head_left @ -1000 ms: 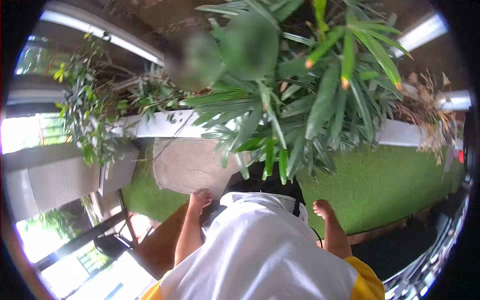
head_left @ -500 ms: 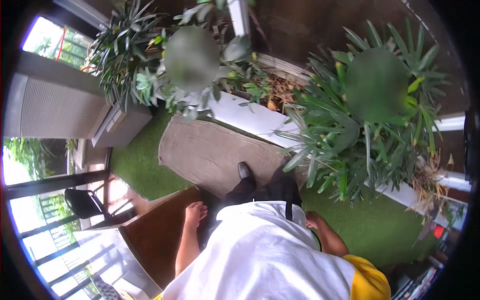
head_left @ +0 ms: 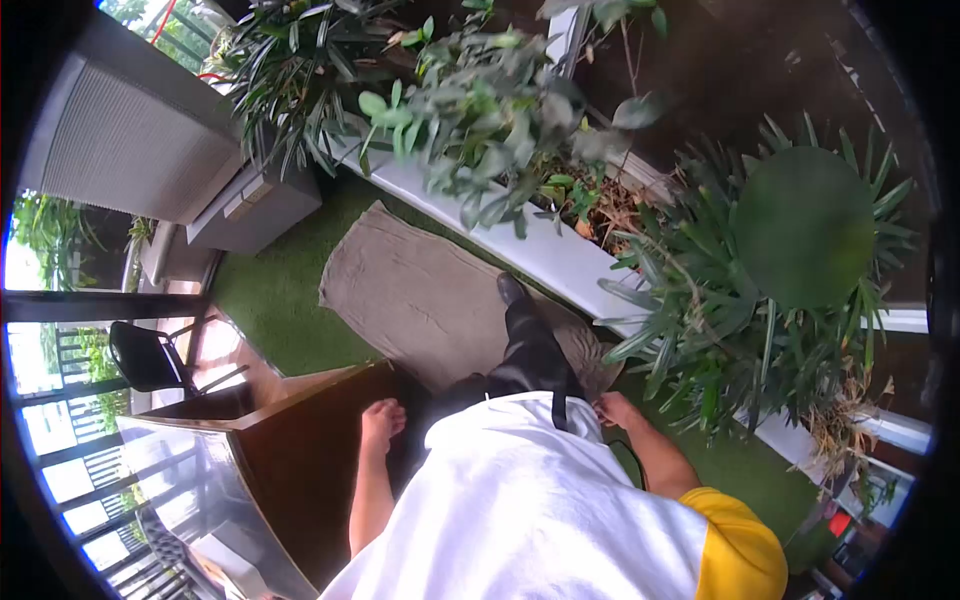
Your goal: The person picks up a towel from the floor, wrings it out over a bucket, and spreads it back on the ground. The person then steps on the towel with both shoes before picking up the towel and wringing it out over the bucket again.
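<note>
My left hand (head_left: 382,420) hangs at my left side with its fingers loosely curled, next to the brown side of a wooden cabinet (head_left: 305,470); whether anything lies within the fingers is too small to tell. At my right hip, beside the white shirt (head_left: 520,500), is my right hand (head_left: 613,410), its fingers partly hidden near a dark strap. One dark shoe (head_left: 511,288) rests on a wrinkled beige mat (head_left: 420,290) laid over green turf.
A white planter (head_left: 480,225) with leafy plants (head_left: 500,110) runs diagonally ahead. More spiky foliage (head_left: 740,340) overhangs at the right. Left are a grey box (head_left: 265,205), a black chair (head_left: 143,357) and a railing.
The view has swung left and along the mat; the cabinet and chair show more fully. One foot has stepped forward on the mat. My right hand has moved in toward my hip.
</note>
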A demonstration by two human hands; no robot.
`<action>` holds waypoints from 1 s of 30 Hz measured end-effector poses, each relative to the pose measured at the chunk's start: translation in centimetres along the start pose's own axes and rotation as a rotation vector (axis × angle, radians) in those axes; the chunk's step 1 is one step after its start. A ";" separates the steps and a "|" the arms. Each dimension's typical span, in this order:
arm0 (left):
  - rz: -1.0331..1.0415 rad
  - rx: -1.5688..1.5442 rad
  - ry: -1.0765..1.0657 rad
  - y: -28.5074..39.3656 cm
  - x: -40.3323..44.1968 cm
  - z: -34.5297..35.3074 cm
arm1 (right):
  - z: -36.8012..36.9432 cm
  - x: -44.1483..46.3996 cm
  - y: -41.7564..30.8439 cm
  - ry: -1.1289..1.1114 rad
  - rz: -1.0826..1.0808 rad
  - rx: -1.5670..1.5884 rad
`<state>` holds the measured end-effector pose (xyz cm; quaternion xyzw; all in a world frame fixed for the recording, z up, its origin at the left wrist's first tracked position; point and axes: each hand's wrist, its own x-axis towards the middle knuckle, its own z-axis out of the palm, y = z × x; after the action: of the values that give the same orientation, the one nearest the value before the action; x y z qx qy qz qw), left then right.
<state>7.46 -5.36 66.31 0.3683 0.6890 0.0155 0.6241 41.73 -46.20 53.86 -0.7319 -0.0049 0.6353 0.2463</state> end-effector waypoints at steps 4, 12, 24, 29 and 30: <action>0.123 -0.013 -0.102 -2.4 1.2 -2.0 | -0.2 5.1 8.4 0.212 -0.415 -0.559; -0.035 -0.079 0.066 -15.9 -8.1 -5.7 | 0.9 -3.4 3.3 0.096 0.217 -0.300; -0.060 -0.189 0.076 -18.7 -5.8 -6.0 | 1.6 0.3 2.3 -0.015 0.057 -0.476; -0.131 -0.217 0.097 -9.5 -3.4 -3.9 | 1.7 0.4 0.2 -0.077 -0.016 -0.514; -0.098 -0.202 0.066 -8.7 -1.9 -3.7 | 1.9 0.8 -0.3 -0.033 0.055 -0.393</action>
<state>-0.08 -11.10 64.48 0.2686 0.7213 0.0665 0.6350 40.19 -45.05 53.09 -0.7553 -0.1130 0.6405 0.0810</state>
